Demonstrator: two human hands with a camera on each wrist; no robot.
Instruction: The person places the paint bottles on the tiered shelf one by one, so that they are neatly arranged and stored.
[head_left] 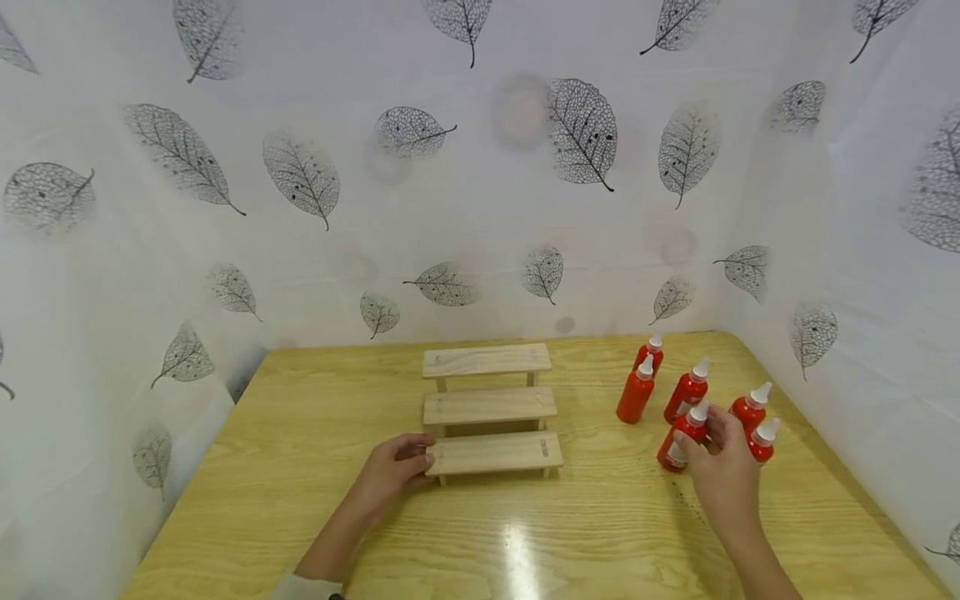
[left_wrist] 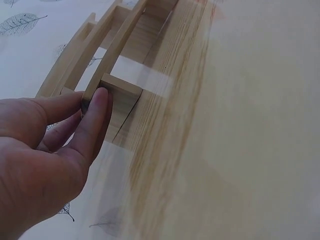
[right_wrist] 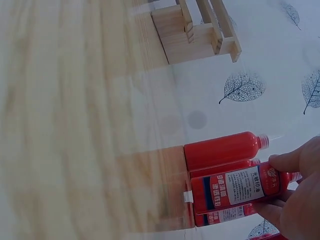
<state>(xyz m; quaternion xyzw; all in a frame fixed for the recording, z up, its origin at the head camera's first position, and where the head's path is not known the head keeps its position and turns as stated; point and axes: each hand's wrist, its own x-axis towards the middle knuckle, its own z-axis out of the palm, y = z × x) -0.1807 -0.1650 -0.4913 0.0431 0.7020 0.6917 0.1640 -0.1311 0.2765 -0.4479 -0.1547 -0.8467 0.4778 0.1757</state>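
A small three-step wooden rack [head_left: 491,454] stands on the table. My left hand [head_left: 393,467] pinches the left end of its lowest step between thumb and fingers, as the left wrist view confirms with the hand [left_wrist: 60,135] at the board's end. To the right, my right hand [head_left: 723,471] grips a red squeeze bottle [head_left: 678,446] with a white pointed cap near its top. In the right wrist view that bottle [right_wrist: 235,189] shows a printed label. Its base looks just off the table or touching it; I cannot tell which.
Several similar red bottles stand around the held one: two behind it at the left, including a nearer one [head_left: 636,396], another behind [head_left: 686,392], and two at the right, partly behind my hand, one of them here [head_left: 748,410]. A leaf-patterned curtain [head_left: 480,208] surrounds the wooden table [head_left: 322,417].
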